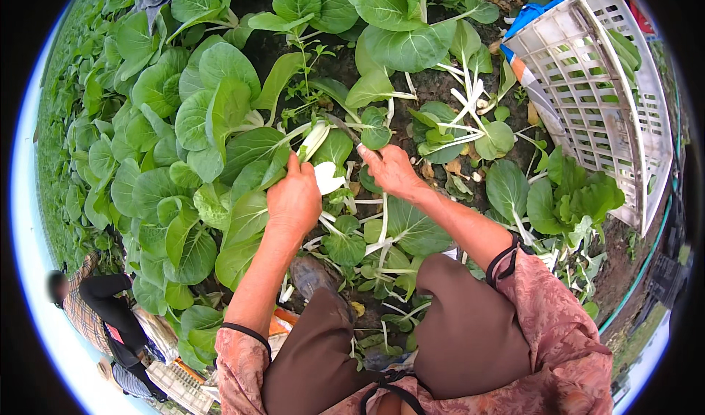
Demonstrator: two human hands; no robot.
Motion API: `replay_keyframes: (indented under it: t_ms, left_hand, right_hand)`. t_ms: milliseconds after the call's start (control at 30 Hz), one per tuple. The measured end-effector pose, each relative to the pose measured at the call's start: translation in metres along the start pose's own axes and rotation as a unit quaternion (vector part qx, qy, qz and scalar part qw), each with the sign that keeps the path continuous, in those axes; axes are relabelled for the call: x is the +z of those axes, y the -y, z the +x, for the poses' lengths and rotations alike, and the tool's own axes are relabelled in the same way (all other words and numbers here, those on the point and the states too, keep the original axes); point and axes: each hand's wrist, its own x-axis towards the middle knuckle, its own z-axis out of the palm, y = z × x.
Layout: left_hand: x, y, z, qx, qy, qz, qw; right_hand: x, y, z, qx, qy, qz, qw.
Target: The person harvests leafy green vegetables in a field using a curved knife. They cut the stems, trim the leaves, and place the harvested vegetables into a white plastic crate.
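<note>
My left hand (292, 197) is closed round a head of bok choy (314, 140), its pale stalk base pointing up and right and its leaves spreading left. My right hand (395, 171) grips a knife (344, 127); the handle is hidden in my fist. The narrow dark blade reaches up and left to the stalk base; whether it touches cannot be made out. Beside my left fingers is a broad white stalk piece (328, 178). Cut leaves with pale stalks (470, 106) lie scattered on the soil beyond my right hand.
Dense bok choy plants (154, 128) fill the left side and far end. A white plastic crate (580, 77) stands tilted at the right, near a green leafy plant (569, 198). Between my knees lie more loose leaves (396, 250). Other people (110, 305) and crates are at lower left.
</note>
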Motion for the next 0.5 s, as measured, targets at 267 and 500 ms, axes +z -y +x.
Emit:
replay_keyframes:
  t_ms: [267,500]
  left_hand:
    - [0.045,0.027,-0.014,0.052,-0.098,-0.016,0.994]
    - [0.056,0.041,-0.021,0.088,-0.184,-0.029,0.978]
  right_hand:
    - [0.021,-0.022,0.005,0.087,-0.007,0.091,0.992]
    - [0.054,-0.04,0.016,0.005,-0.084,0.209,0.974]
